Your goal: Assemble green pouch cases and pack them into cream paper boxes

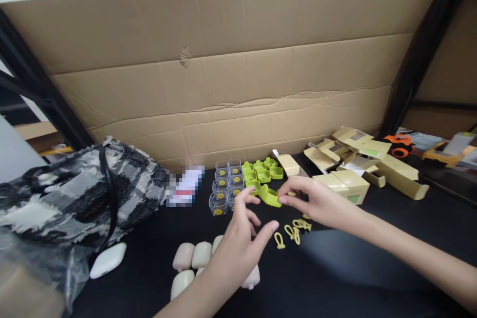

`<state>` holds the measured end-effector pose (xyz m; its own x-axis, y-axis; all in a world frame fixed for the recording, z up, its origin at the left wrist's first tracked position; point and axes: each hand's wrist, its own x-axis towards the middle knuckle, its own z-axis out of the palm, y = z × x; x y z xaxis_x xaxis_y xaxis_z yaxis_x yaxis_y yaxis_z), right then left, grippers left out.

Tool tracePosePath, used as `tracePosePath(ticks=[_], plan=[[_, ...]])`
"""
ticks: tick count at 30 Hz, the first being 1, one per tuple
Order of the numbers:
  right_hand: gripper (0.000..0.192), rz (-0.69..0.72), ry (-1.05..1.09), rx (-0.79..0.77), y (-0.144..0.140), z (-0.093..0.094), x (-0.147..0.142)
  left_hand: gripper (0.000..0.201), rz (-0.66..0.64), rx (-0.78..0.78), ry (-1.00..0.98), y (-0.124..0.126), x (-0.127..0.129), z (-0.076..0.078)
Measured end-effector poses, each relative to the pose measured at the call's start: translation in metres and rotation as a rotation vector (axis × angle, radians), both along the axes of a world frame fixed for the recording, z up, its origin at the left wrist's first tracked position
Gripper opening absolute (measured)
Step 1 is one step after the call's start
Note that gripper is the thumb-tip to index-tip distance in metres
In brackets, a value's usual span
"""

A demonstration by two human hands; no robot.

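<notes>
My right hand point(303, 198) pinches the edge of a small lime-green plastic holder point(270, 196) with a rounded tab. Fingers apart and holding nothing, my left hand point(249, 233) hovers just left of it. Behind them stand several similar green holders point(264, 175) in rows. Left of these are clear plastic cups point(221, 184) with round yellow stickers. Yellow loop-shaped pieces point(292, 233) lie on the black table below my right hand. Rounded cream and pinkish pieces point(183, 257) sit partly hidden behind my left forearm.
Opened cardboard boxes point(357, 151) pile up at the back right, near an orange toy vehicle point(399, 145). A black-and-white bag point(122, 184) and a white case point(108, 261) lie on the left. A cardboard wall point(231, 74) closes off the back.
</notes>
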<state>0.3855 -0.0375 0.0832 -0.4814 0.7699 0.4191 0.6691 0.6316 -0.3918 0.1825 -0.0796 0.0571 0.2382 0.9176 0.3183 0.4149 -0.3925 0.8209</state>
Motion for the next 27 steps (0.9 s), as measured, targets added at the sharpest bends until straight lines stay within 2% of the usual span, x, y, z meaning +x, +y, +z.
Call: tracePosePath(ticks=[2, 3, 7, 10, 14, 17, 20, 24, 27], plan=[[0.013, 0.014, 0.086, -0.019, -0.008, 0.004, 0.001, 0.064, 0.01, -0.145, -0.156, 0.005, 0.008, 0.004], [0.014, 0.022, 0.124, -0.029, -0.012, 0.005, 0.001, 0.063, -0.018, -0.205, -0.236, 0.007, 0.012, 0.006], [0.017, 0.084, 0.296, -0.173, -0.021, 0.001, -0.005, 0.038, -0.161, -0.349, -0.504, 0.008, 0.017, 0.006], [0.015, 0.123, 0.455, -0.301, -0.024, -0.001, -0.007, 0.037, -0.129, -0.393, -0.588, 0.003, 0.013, 0.004], [0.013, 0.176, 0.692, -0.281, -0.023, 0.003, -0.002, 0.041, -0.113, -0.48, -0.655, -0.007, 0.01, 0.007], [0.012, 0.193, 0.798, -0.339, -0.024, 0.006, 0.002, 0.05, -0.101, -0.528, -0.751, -0.011, 0.012, 0.007], [0.012, 0.149, 0.796, -0.364, -0.026, 0.004, 0.002, 0.046, -0.07, -0.52, -0.82, -0.012, 0.016, 0.006], [0.004, 0.202, 0.755, -0.201, -0.029, -0.003, -0.004, 0.042, -0.063, -0.54, -0.814, -0.013, 0.018, 0.006], [0.006, 0.19, 0.699, -0.197, -0.031, -0.008, -0.007, 0.047, -0.079, -0.599, -0.82, -0.014, 0.019, 0.006]])
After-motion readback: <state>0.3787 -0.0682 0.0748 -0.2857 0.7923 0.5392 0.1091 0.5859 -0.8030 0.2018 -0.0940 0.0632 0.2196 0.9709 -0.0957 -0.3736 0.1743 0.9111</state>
